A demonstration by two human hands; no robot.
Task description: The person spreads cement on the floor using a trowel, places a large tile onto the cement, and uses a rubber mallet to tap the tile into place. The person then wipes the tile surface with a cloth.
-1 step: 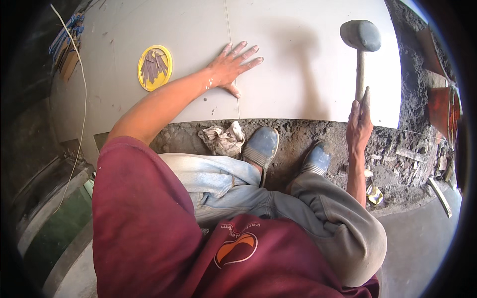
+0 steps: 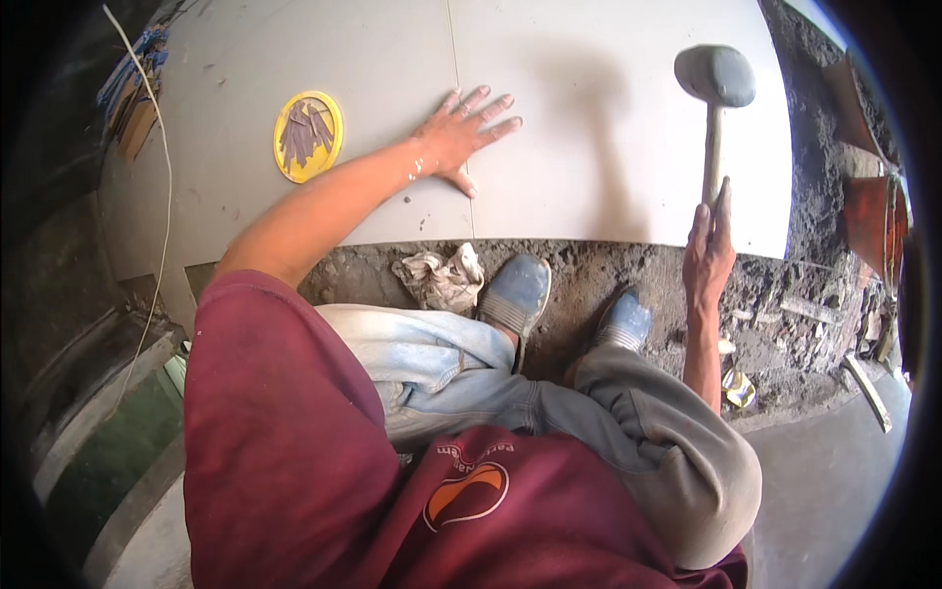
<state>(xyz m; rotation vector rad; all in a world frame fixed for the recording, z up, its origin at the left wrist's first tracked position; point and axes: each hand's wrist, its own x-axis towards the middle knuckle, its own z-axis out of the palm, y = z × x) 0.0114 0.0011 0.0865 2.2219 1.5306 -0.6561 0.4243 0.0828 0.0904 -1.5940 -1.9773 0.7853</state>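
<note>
My left hand (image 2: 465, 142) lies flat with its fingers spread on pale floor tiles (image 2: 559, 147). It rests across the thin joint (image 2: 471, 221) between two of them. A rubber mallet with a dark grey head (image 2: 716, 76) is in my right hand (image 2: 708, 250), which wraps round the lower end of its light handle, the index finger stretched along it. The mallet's head is raised above the right tile, and its shadow falls on the tile to the left. To the left of my left hand, a round yellow lid (image 2: 337, 147) holds several thin purplish-grey strips (image 2: 304, 135).
A crumpled, dirty cloth (image 2: 442, 278) lies on rough dark soil beside my blue shoe (image 2: 517, 285). A reddish-orange container (image 2: 876, 221) stands at the right edge, near rubble and a wood strip (image 2: 867, 393). A pale cable (image 2: 169, 187) hangs down on the left.
</note>
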